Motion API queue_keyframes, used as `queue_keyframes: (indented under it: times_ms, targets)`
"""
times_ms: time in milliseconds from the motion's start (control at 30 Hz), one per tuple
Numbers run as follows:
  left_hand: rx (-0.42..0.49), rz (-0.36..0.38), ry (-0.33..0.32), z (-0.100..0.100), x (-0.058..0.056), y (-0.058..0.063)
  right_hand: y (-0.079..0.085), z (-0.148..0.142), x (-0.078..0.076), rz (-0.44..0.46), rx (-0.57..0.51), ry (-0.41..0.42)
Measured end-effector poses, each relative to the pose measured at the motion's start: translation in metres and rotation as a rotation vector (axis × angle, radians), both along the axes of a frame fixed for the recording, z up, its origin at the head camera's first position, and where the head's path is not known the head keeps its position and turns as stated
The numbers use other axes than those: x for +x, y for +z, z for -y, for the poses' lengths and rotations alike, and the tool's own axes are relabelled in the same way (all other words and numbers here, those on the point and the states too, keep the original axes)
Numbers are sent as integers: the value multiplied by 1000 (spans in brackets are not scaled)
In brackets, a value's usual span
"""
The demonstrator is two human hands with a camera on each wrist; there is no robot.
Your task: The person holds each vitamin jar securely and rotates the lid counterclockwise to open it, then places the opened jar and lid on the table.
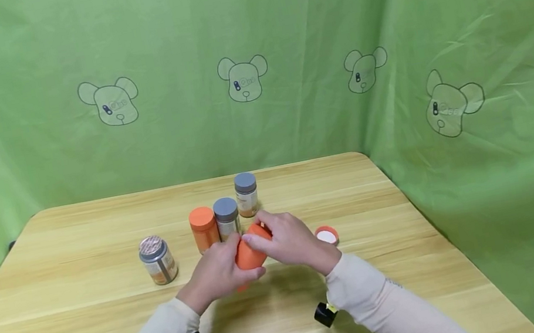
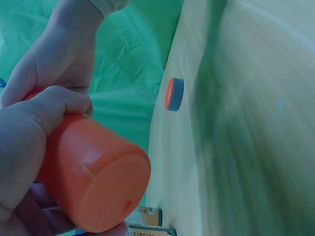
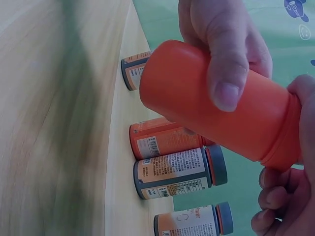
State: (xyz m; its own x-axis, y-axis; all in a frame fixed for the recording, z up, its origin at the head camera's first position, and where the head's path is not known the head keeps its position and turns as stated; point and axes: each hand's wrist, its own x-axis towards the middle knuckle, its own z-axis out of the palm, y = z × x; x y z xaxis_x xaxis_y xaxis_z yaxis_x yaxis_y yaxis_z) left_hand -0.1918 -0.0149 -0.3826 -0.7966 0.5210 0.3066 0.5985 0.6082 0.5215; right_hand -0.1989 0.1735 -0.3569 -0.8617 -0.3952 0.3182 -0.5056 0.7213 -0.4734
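Observation:
Both hands hold a plain orange bottle (image 1: 250,256) tilted above the table. My left hand (image 1: 217,271) grips its body, the thumb (image 3: 228,83) lying along the side in the right wrist view. At the opposite end my right hand (image 1: 287,239) curls round the orange lid (image 3: 284,156), which sits on the bottle. The bottle's smooth base (image 2: 115,191) faces the left wrist camera. Right of the hands, a loose lid (image 1: 326,235) with an orange rim and white inside lies upturned on the table.
Behind the hands stand an orange bottle (image 1: 204,228) and two grey-capped bottles, one close beside it (image 1: 227,218) and another farther back (image 1: 247,194). Left of them is an uncapped bottle (image 1: 159,263) with a foil-sealed top. Green curtain (image 1: 170,40) surrounds the wooden table (image 1: 72,248).

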Motion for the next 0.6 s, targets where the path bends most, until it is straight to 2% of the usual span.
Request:
queue_keyframes:
  times_ms: [167, 367, 600]
  targets:
    - [12, -2, -3, -1, -1, 1, 1, -3, -1, 25, -35, 46]
    - [-18, -1, 48, -1, -2, 0, -1, -7, -3, 65, -71, 110]
    - [-53, -43, 92, -2, -6, -1, -3, -11, -4, 65, -99, 159]
